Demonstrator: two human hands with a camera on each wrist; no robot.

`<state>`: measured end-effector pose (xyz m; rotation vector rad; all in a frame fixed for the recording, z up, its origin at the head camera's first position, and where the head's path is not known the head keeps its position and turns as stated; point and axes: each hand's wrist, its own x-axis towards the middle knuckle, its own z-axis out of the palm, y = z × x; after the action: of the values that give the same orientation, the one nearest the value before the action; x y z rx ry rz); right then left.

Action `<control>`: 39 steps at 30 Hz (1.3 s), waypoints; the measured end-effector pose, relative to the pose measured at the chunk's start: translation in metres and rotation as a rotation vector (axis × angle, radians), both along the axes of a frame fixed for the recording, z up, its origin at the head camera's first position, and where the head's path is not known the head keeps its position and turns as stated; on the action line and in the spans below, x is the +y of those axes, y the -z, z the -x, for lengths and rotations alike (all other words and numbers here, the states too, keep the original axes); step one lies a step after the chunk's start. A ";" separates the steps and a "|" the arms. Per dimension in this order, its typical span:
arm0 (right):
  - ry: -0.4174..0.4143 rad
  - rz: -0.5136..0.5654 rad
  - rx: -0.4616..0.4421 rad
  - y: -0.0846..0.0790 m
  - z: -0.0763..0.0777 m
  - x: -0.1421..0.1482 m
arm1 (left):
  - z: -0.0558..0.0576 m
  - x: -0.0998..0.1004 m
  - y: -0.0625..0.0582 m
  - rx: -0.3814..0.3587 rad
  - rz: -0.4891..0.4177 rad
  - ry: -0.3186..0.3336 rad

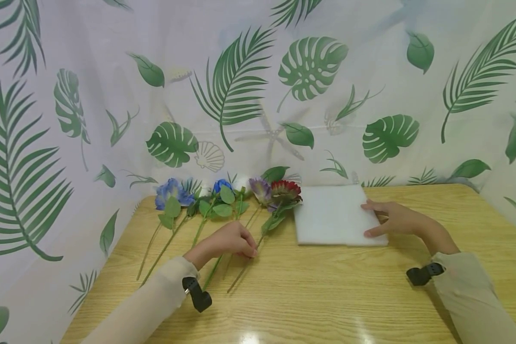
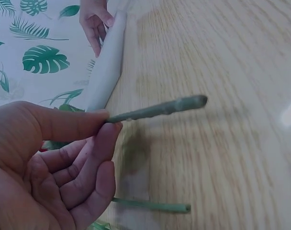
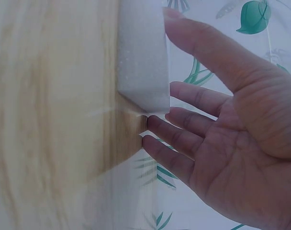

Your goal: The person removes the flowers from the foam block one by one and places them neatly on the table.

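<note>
My left hand (image 1: 230, 240) pinches the stem of a red artificial flower (image 1: 285, 191) between thumb and forefinger. In the left wrist view the cut end of the green stem (image 2: 160, 109) juts out past the fingertips over the table. My right hand (image 1: 397, 220) is at the right edge of a flat white foam sheet (image 1: 333, 215). Seen from the right wrist, its thumb (image 3: 203, 43) lies at the top of the foam and the fairly straight fingers (image 3: 176, 136) reach along the edge and corner.
Left of the foam, more artificial flowers lie in a row on the wooden table (image 1: 309, 296): a pale blue bloom (image 1: 172, 192), a deep blue rose (image 1: 222, 185) and a purple bloom (image 1: 261, 190). A leaf-printed curtain (image 1: 249, 95) hangs along the table's back edge.
</note>
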<state>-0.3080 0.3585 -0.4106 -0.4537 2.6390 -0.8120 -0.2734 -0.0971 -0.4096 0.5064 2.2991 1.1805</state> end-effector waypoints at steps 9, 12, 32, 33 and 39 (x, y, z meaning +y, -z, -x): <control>-0.008 0.014 0.002 0.000 -0.001 -0.001 | 0.003 -0.005 -0.001 -0.030 0.043 -0.111; -0.009 0.018 0.000 0.000 0.000 -0.001 | 0.005 -0.007 0.000 -0.026 0.034 -0.132; -0.001 0.016 -0.013 0.001 -0.001 0.000 | 0.006 0.014 0.004 0.069 0.089 -0.125; 0.000 0.016 -0.012 0.002 0.000 0.000 | 0.007 0.015 0.004 0.076 0.094 -0.126; -0.011 0.034 -0.001 0.005 0.002 0.003 | 0.006 0.020 0.005 0.091 0.095 -0.135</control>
<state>-0.3103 0.3611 -0.4155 -0.4767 2.6229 -0.8540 -0.2794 -0.0770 -0.4147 0.3823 2.4879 1.1241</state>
